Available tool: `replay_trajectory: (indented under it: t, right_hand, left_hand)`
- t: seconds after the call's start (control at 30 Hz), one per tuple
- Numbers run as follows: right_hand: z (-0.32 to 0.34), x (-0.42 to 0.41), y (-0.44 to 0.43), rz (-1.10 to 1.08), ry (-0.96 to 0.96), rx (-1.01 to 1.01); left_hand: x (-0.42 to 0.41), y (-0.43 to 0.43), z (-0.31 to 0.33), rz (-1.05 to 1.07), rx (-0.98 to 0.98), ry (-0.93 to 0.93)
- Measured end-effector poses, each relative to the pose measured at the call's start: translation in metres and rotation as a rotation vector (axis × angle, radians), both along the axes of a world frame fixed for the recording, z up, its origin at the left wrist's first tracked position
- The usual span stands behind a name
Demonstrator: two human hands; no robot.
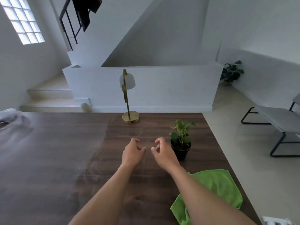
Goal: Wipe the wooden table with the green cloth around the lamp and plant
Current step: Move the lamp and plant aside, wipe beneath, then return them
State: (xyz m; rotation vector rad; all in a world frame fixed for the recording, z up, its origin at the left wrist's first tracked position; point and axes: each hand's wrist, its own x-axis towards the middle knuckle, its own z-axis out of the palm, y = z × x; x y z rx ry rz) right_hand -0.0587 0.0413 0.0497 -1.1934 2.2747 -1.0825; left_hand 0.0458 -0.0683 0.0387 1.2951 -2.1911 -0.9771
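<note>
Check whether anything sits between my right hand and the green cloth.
Nothing visible does. The right hand is beside the small green plant in its black pot; the green cloth lies nearer you on the dark wooden table, partly under that forearm.

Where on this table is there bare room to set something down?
Widest bare wood: the table left of the lamp and left hand. A smaller patch lies between lamp and hands. The right side is crowded: potted plant, right hand, green cloth.
</note>
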Motion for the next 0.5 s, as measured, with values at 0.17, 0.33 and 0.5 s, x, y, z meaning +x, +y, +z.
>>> replay_trajectory:
  t: [0.17, 0.33, 0.5]
  right_hand:
    - [0.001, -0.009, -0.059, -0.009, -0.03, -0.01]
    - [0.007, -0.023, -0.131, -0.033, -0.079, -0.035]
    - [0.012, -0.041, -0.2, -0.062, -0.094, -0.007]
  left_hand:
    - [0.004, -0.04, -0.001, 0.062, 0.017, -0.014]
    - [0.001, -0.095, -0.011, 0.113, 0.047, -0.048]
    - [-0.016, -0.147, -0.03, 0.131, 0.041, -0.074]
